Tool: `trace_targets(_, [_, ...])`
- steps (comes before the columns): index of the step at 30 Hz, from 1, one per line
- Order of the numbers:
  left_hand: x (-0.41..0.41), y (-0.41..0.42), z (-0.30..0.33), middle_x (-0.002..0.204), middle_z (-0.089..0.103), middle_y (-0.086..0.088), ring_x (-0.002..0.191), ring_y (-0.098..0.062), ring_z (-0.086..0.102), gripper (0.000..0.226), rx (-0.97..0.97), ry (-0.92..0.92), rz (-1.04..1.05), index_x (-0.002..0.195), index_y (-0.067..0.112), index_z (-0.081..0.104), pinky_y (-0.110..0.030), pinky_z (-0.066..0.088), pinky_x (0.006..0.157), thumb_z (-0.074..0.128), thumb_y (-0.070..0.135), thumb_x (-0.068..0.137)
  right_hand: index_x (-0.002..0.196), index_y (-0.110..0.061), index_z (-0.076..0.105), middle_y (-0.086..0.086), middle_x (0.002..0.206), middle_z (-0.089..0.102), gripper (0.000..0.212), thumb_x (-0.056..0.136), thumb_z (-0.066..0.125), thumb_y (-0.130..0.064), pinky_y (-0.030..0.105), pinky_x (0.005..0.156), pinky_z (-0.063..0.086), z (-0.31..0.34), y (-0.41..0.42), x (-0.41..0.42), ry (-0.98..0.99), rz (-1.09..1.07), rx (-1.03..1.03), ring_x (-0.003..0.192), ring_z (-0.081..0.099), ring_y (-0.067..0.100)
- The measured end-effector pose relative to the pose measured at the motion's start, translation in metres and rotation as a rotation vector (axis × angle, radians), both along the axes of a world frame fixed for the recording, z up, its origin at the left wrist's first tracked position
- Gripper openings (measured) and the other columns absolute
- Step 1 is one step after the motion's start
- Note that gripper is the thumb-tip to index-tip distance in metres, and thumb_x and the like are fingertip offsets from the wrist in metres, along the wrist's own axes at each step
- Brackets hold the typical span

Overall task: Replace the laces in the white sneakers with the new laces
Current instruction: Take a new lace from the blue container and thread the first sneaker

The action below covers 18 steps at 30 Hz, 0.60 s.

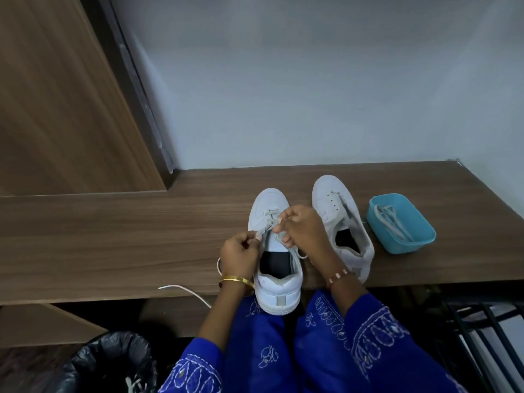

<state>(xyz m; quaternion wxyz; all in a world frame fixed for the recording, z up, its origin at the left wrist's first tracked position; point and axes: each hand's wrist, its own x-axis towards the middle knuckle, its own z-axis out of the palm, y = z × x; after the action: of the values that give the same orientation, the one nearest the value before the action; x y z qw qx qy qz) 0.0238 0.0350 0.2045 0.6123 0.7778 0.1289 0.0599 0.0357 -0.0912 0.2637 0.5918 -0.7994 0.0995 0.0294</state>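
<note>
Eyelets [279,234] hidden — hands [300,228] over lace [269,221]

Two white sneakers [276,251] [341,222], one blue tub [401,224] (laces inside), one bin [110,364].

A wooden counter [119,231] meets a grey wall [312,80]; a black-lined bin [110,361] sits below left

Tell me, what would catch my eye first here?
Two hands, the left hand and right hand, pinching a lace over a white sneaker at the wooden shelf's front edge. To its right, a second sneaker with bare eyelets, then a blue tub holding another lace.
</note>
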Motion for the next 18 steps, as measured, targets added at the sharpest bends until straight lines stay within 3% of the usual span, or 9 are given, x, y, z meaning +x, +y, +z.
trace_targets(4, [0.002, 0.002, -0.007, 0.069, 0.066, -0.005, 0.065, -0.017, 0.056, 0.011, -0.061, 0.022, -0.007, 0.079, 0.009, 0.069, -0.038, 0.051, 0.071, 0.061, 0.008, 0.085, 0.068, -0.015, 0.057, 0.002, 0.065, 0.065, 0.027, 0.085, 0.051, 0.005, 0.020, 0.052, 0.046, -0.022, 0.010, -0.003, -0.072, -0.027, -0.075, 0.042, 0.051, -0.002])
trace_targets(7, [0.003, 0.003, -0.012, 0.072, 0.068, -0.012, 0.068, -0.021, 0.059, 0.015, -0.099, 0.019, -0.018, 0.073, 0.016, 0.069, -0.046, 0.053, 0.075, 0.061, 0.011, 0.084, 0.080, -0.014, 0.059, 0.009, 0.078, 0.069, 0.025, 0.085, 0.046, 0.006, 0.029, 0.069, 0.053, -0.031, 0.016, -0.006, -0.070, -0.021, -0.108, 0.059, 0.059, 0.006])
trace_targets(10, [0.002, 0.003, -0.013, 0.074, 0.070, -0.011, 0.072, -0.025, 0.062, 0.013, -0.122, 0.010, -0.017, 0.069, 0.020, 0.068, -0.049, 0.054, 0.077, 0.058, 0.027, 0.074, 0.074, -0.019, 0.052, 0.014, 0.084, 0.071, 0.027, 0.085, 0.049, 0.006, 0.034, 0.069, 0.057, -0.038, 0.015, -0.008, -0.071, -0.039, -0.080, 0.064, 0.062, 0.012])
trace_targets(14, [-0.002, 0.001, -0.012, 0.068, 0.066, -0.005, 0.066, -0.017, 0.059, 0.010, -0.111, -0.024, 0.025, 0.068, 0.020, 0.066, -0.040, 0.052, 0.071, 0.064, 0.024, 0.078, 0.082, -0.007, 0.065, 0.013, 0.080, 0.071, 0.010, 0.084, 0.057, -0.002, 0.044, 0.073, 0.056, -0.044, 0.018, -0.008, -0.123, -0.027, -0.185, 0.073, 0.067, 0.022])
trace_targets(18, [-0.006, -0.002, -0.012, 0.066, 0.063, 0.000, 0.063, -0.009, 0.056, 0.017, -0.146, -0.084, 0.055, 0.069, 0.017, 0.063, -0.025, 0.049, 0.065, 0.066, 0.008, 0.083, 0.081, -0.007, 0.066, 0.008, 0.075, 0.070, 0.008, 0.084, 0.059, -0.004, 0.041, 0.071, 0.056, -0.045, 0.023, -0.009, -0.135, -0.062, -0.214, 0.072, 0.067, 0.020])
